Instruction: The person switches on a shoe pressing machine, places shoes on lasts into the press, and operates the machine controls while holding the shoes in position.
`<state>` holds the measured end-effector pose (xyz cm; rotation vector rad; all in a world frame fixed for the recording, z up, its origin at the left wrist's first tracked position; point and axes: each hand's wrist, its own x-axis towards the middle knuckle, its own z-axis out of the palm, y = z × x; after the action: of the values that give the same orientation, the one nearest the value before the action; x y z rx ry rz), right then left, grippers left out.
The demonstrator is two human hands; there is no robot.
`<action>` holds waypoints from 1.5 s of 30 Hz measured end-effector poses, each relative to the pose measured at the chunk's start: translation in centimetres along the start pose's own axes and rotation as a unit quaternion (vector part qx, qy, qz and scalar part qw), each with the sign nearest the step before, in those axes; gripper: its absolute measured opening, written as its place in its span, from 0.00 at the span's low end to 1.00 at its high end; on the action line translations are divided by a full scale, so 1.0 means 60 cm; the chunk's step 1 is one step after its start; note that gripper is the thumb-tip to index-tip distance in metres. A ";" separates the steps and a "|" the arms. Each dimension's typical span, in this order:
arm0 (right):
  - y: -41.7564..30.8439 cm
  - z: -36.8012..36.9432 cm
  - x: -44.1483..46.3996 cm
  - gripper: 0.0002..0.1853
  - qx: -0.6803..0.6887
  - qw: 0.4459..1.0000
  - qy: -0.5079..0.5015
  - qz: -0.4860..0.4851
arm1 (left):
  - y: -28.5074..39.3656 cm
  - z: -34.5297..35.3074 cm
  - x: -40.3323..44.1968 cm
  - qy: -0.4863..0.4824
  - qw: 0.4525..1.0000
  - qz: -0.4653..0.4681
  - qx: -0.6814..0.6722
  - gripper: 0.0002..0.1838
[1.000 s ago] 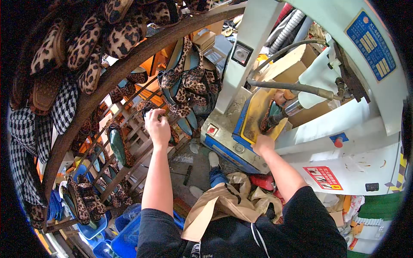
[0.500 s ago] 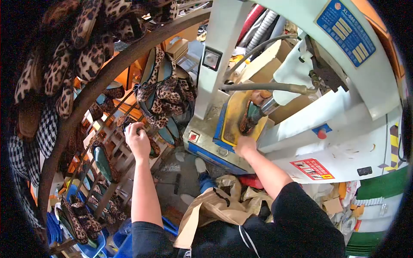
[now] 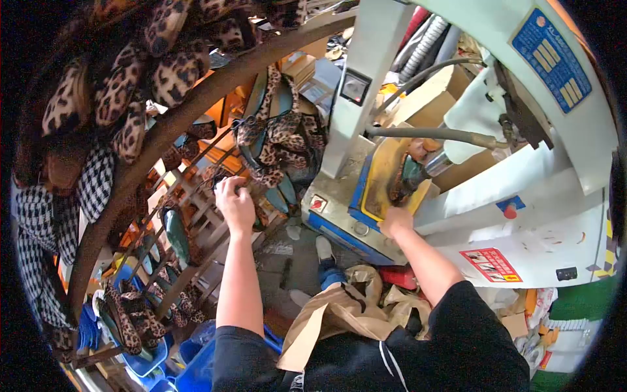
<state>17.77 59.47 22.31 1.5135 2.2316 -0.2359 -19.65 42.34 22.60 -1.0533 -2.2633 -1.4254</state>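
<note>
My left hand (image 3: 236, 206) has its fingers curled round a leopard-print shoe (image 3: 219, 176) beside the rack; much of that shoe is hidden behind the hand. My right hand (image 3: 396, 223) is closed at the near edge of the yellow tray (image 3: 373, 179) on the press. Its fingertips are hidden, so what they grip cannot be made out. Just beyond it, a dark shoe with a green insole (image 3: 412, 171) lies in the tray under the metal press rod (image 3: 436, 165).
Leopard-print shoes (image 3: 287, 134) hang in a cluster on the rack. A curved brown bar (image 3: 166, 111) crosses the left side, with more shoes above it. The pale press frame (image 3: 372, 62) has a red button (image 3: 510, 212). Blue bins (image 3: 196, 366) stand low left.
The whole scene has shifted right and slightly down as the head view turned. Both hands keep nearly the same places relative to the shoes and the press.
</note>
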 end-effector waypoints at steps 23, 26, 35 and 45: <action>-0.005 -0.008 0.001 0.26 -0.040 0.999 -0.036 0.007 | 0.007 -0.003 0.000 -0.025 0.999 -0.042 -0.007 0.10; -0.004 -0.006 0.004 0.26 -0.037 0.998 -0.046 0.017 | 0.005 -0.001 -0.001 -0.021 0.999 -0.039 -0.001 0.10; -0.003 -0.004 0.005 0.25 -0.035 0.999 -0.032 0.009 | 0.009 -0.004 0.000 -0.031 0.998 -0.055 0.002 0.09; -0.002 0.000 0.007 0.24 -0.026 0.999 -0.030 0.012 | 0.008 -0.003 -0.001 -0.029 0.998 -0.055 0.001 0.09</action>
<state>17.50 59.79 22.12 1.4866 2.1546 -0.2119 -19.28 42.27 22.96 -0.9961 -2.3971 -1.4513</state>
